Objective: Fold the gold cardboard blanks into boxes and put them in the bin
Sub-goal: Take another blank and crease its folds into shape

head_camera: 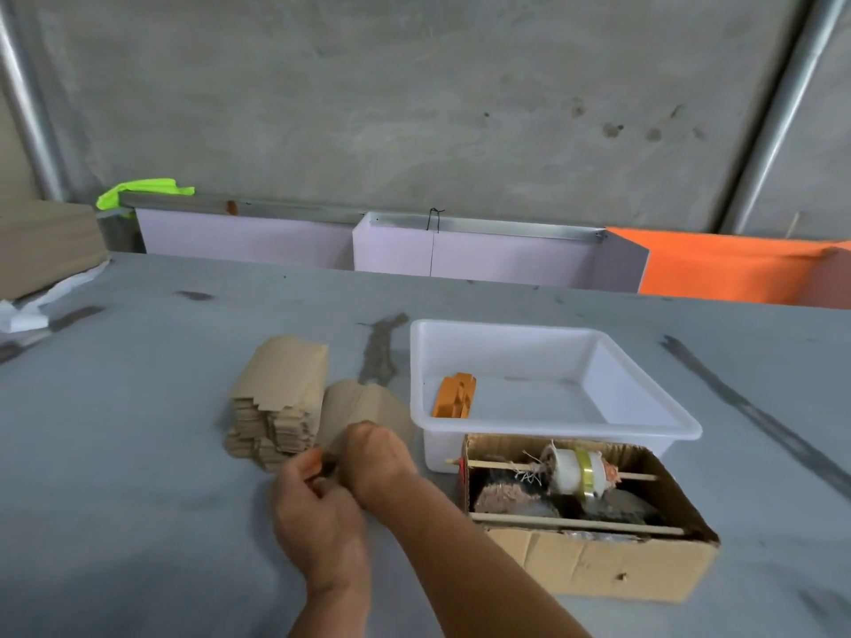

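Both hands, left hand [317,508] and right hand [380,458], are pinching one flat brown-gold cardboard blank [364,409] at its near end, probably to start folding. It is lying on the grey table [138,453] between the stack of blanks [276,402] and the white plastic bin [552,384].

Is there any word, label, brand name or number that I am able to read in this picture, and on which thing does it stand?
None can be read.
Stack of cardboard blanks: plain, no print visible.
White plastic bin: no label visible.
Folded gold box in the bin: no text visible.
Open cardboard box: no print on the side that shows.
Tape roll on its stick: gold band, too small to tell if it bears text.
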